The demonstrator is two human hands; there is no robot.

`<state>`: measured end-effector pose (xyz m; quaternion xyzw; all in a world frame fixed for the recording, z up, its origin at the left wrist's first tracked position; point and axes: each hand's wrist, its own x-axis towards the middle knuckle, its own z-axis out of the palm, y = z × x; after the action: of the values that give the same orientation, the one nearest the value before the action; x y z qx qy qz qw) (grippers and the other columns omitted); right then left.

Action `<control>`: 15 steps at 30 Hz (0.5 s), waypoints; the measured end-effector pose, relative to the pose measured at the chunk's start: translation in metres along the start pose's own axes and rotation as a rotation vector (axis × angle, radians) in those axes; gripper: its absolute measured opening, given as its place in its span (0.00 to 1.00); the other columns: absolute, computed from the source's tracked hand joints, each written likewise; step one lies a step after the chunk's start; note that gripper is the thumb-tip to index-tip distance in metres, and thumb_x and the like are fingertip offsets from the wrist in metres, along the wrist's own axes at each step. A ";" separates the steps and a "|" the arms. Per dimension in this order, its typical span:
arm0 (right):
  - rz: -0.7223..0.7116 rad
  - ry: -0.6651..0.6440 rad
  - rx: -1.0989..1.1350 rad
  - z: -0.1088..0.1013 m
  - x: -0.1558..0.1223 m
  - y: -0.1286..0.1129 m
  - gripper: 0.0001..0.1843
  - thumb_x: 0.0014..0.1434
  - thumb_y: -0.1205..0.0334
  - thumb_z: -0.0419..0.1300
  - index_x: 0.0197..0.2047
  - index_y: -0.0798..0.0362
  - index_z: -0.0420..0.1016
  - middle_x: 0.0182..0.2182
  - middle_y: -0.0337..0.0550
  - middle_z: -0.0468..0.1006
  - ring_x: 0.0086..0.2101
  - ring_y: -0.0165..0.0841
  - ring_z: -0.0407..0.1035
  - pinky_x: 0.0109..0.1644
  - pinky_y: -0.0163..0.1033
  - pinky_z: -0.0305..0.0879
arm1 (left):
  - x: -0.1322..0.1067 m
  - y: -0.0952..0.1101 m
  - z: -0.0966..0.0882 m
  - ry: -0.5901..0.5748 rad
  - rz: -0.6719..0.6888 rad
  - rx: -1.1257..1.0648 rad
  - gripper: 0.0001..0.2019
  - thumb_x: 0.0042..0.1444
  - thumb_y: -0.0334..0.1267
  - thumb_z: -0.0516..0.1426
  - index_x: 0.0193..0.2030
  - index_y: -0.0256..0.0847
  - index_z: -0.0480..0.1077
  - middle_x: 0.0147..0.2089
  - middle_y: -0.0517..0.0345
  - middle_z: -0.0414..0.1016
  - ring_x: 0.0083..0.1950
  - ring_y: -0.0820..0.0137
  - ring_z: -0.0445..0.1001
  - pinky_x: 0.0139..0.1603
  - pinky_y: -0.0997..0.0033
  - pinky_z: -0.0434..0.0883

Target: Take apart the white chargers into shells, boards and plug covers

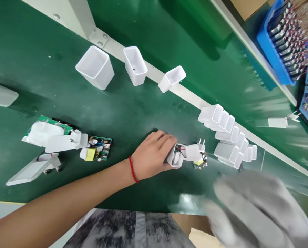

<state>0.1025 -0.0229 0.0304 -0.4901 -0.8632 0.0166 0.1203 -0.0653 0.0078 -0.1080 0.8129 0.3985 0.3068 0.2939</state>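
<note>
My bare left hand (154, 151), with a red cord at the wrist, is closed round a white plastic charger housing (178, 164). The housing lies on its side with its opening to the right, and a red wire and part of a board show inside. Just outside the opening are a white plug cover (192, 152) with two metal pins and a small circuit board (201, 162), partly hidden under the cover. My right hand (257, 210), in a grey-white glove, is at lower right, apart from the housing. Motion smears its fingers, so its grip is unclear.
On the green bench (66, 193), circuit boards (102, 148) and plug covers (63, 142) lie at left. Several white housings (227, 153) sit right of centre. Three more, including a large one (95, 67), stand near the metal rail. A blue bin (273, 51) holds wired parts.
</note>
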 end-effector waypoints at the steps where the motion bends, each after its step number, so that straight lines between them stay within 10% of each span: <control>1: 0.067 0.059 0.076 0.003 -0.013 -0.003 0.10 0.56 0.64 0.61 0.44 0.48 0.72 0.33 0.45 0.76 0.36 0.40 0.71 0.40 0.48 0.69 | 0.000 0.000 0.000 -0.007 -0.006 -0.002 0.30 0.47 0.52 0.68 0.49 0.34 0.63 0.47 0.47 0.75 0.46 0.56 0.70 0.45 0.56 0.69; 9: 0.154 0.228 -0.036 0.101 -0.053 -0.012 0.36 0.55 0.70 0.64 0.65 0.45 0.60 0.43 0.49 0.77 0.40 0.40 0.75 0.41 0.44 0.74 | -0.001 0.006 -0.002 -0.061 -0.033 0.103 0.24 0.60 0.48 0.57 0.56 0.32 0.62 0.50 0.39 0.72 0.49 0.52 0.70 0.47 0.52 0.68; 15: 0.087 0.280 -0.141 0.113 -0.045 -0.003 0.40 0.55 0.73 0.62 0.68 0.46 0.54 0.46 0.52 0.77 0.49 0.43 0.73 0.50 0.48 0.74 | -0.002 0.006 -0.018 -0.188 0.004 0.073 0.29 0.55 0.36 0.59 0.62 0.31 0.57 0.55 0.40 0.68 0.54 0.52 0.68 0.54 0.53 0.68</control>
<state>0.0971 -0.0524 -0.0874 -0.5316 -0.8150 -0.1075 0.2040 -0.0770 0.0072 -0.0927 0.8490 0.3784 0.2149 0.2997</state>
